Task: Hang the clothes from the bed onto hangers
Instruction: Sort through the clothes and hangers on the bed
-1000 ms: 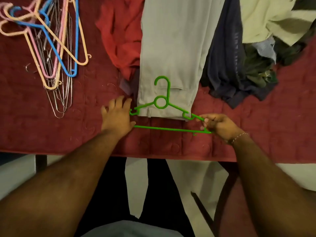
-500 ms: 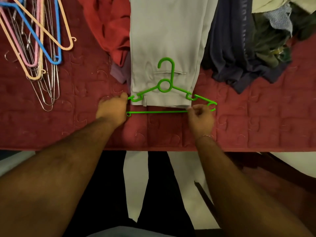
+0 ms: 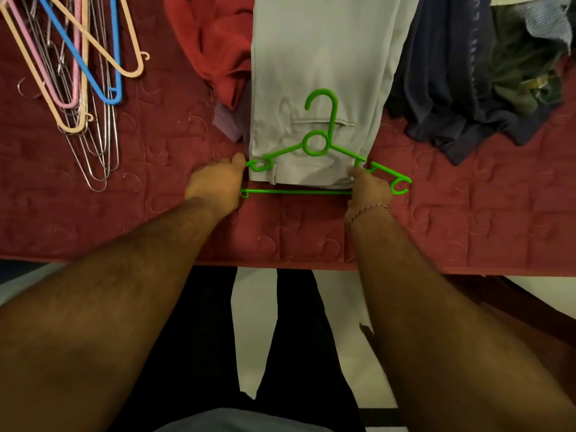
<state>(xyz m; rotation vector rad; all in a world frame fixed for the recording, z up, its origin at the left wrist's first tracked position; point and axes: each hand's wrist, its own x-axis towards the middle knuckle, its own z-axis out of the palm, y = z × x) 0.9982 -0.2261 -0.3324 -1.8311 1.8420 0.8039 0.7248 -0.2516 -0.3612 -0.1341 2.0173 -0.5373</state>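
Note:
A green plastic hanger (image 3: 316, 144) lies on the waist end of folded grey trousers (image 3: 318, 57) on the red quilted bed (image 3: 467, 219). Its lower bar runs just below the trousers' hem. My left hand (image 3: 216, 187) has curled fingers at the hanger's left end, thumb beside the left notch, and grips it there. My right hand (image 3: 369, 187), with a thin bracelet on the wrist, pinches the trousers' lower right corner where the bar passes under it. The fingertips of both hands are hidden.
Several plastic and wire hangers (image 3: 84, 73) lie in a bunch at the upper left. A red garment (image 3: 215, 42) lies left of the trousers, a dark navy one (image 3: 445, 88) and a heap of other clothes (image 3: 530, 57) to the right. The bed's edge (image 3: 280, 265) runs near me.
My right hand has left the hanger's right end and slid left along the bar to the trousers' corner. My left hand curled in at the hanger's left end. The view shifted slightly.

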